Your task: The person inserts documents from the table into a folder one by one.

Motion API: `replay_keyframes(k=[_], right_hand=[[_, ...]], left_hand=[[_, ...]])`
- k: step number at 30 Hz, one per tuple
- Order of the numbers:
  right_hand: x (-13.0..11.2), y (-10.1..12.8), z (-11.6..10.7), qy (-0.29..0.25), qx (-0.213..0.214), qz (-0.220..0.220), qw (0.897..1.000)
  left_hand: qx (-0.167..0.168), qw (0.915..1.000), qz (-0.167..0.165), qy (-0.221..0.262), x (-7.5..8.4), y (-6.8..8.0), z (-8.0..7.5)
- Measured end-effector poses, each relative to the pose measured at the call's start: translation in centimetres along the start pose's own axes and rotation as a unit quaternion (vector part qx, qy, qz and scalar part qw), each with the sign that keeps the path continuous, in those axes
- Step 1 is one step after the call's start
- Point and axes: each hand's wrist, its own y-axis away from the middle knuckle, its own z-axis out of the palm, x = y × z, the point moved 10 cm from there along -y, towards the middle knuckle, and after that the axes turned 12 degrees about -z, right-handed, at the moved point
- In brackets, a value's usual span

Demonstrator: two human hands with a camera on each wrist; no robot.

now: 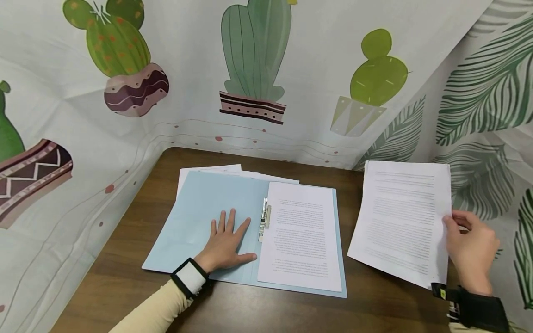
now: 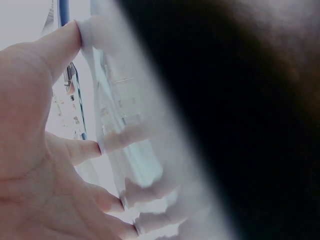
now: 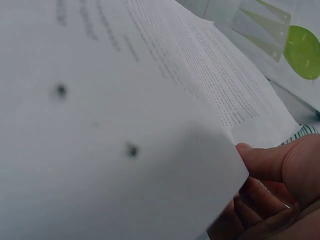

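Note:
An open light-blue folder lies on the brown table, with a metal clip at its spine and a printed page on its right half. My left hand lies flat, fingers spread, on the folder's left flap; in the left wrist view the fingers press the pale surface. My right hand pinches the right edge of a printed sheet held up off the table, to the right of the folder. In the right wrist view the thumb grips that sheet, which has two punched holes.
Loose white papers stick out from under the folder's far edge. A cactus-print cloth hangs behind and to the left of the table, and a leaf-print cloth hangs on the right. Bare wood shows along the near edge.

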Motion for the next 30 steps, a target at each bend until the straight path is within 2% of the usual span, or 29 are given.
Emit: replay_keyframes(k=[9,13,20,27,30], right_hand=[[0.1,-0.7,-2.5,-0.013,0.065,-0.002,0.998],[0.2,-0.9,-3.1,-0.006,0.077,0.006,0.997],[0.2,-0.9,-3.1,-0.018,0.067,0.023,0.997],[0.7,-1.0,-2.1,-0.029,0.037,0.042,0.998],[0.7,-1.1,-1.6,-0.040,0.028,0.037,0.998]], left_hand=[[0.008,1.0000,0.002,0.000,-0.1,0.0,0.1],[0.012,0.9999,0.005,0.002,-0.1,0.0,0.1],[0.001,1.0000,-0.003,-0.005,-0.3,-0.1,0.3],[0.003,1.0000,-0.002,-0.007,-0.2,-0.1,0.3],[0.003,1.0000,0.000,-0.006,-0.2,-0.1,0.3]])
